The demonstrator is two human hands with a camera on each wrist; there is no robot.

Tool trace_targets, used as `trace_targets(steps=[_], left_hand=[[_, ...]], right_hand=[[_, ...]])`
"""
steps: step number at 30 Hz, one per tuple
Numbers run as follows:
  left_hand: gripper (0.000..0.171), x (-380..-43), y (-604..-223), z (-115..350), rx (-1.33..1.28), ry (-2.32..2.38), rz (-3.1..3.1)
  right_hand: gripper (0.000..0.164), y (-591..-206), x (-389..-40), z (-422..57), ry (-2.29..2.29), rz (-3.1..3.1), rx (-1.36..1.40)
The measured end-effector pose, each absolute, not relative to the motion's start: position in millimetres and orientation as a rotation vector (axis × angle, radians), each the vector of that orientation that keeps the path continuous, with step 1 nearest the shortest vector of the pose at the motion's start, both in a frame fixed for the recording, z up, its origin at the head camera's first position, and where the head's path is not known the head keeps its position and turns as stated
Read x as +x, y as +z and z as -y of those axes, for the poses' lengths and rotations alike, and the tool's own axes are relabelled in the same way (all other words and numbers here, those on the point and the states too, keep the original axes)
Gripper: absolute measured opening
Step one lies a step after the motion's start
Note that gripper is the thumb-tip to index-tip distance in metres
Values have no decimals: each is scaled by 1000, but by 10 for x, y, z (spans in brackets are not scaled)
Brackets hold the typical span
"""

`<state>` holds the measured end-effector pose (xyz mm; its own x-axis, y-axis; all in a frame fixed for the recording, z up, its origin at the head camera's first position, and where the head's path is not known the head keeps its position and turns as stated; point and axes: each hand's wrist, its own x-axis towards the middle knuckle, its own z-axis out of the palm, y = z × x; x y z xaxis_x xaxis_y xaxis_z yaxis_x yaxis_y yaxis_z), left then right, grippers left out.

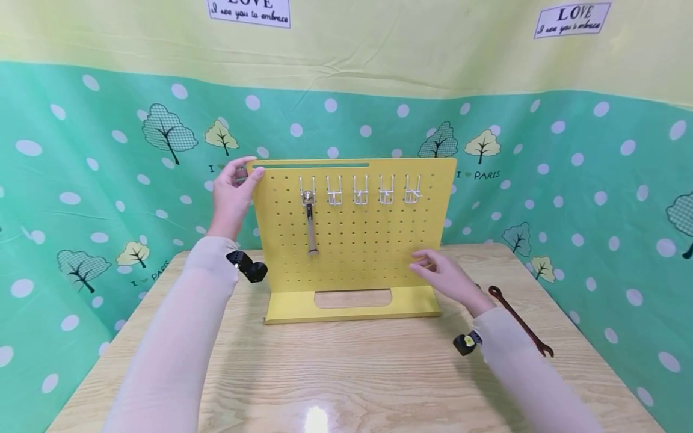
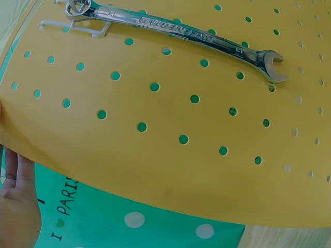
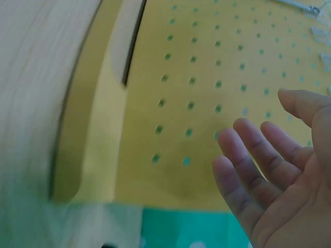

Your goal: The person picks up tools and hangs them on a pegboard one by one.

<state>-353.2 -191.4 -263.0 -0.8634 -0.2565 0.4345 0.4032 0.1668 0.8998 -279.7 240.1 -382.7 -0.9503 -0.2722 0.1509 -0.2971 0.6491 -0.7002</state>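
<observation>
One wide green-and-cream fabric backdrop (image 1: 574, 192), printed with dots and trees, hangs beyond both hands, and a pale wood-grain tabletop (image 1: 346, 373) lies beneath them. Between the hands stands an upright yellow perforated pegboard (image 1: 349, 264) with a flat foot. The left hand (image 1: 231, 195) pinches its upper left corner, thumb in front; the right hand (image 1: 446, 276) hovers before its lower right part, half open, fingers loosely bent, holding nothing. If the left hand's pinch slackens or tugs unevenly, the board could rock or tip, since the right hand does not seem to brace it. A dark reddish-brown metal wrench (image 1: 521, 322) lies just outward of the right hand's forearm; a careless sweep might knock it. Rightward of the left hand, a shiny silver metal wrench (image 2: 170, 26) hangs on the nearest of five white wire hooks (image 1: 386, 195); a jolt could shake it loose.
</observation>
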Motion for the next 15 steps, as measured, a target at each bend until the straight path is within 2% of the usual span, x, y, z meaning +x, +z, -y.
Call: trace_targets(steps=[15], left_hand=[[42, -3510, -2621, 1909, -132, -1736, 1961]], right_hand=[[35, -4259, -2622, -3196, 1037, 2948, 263]])
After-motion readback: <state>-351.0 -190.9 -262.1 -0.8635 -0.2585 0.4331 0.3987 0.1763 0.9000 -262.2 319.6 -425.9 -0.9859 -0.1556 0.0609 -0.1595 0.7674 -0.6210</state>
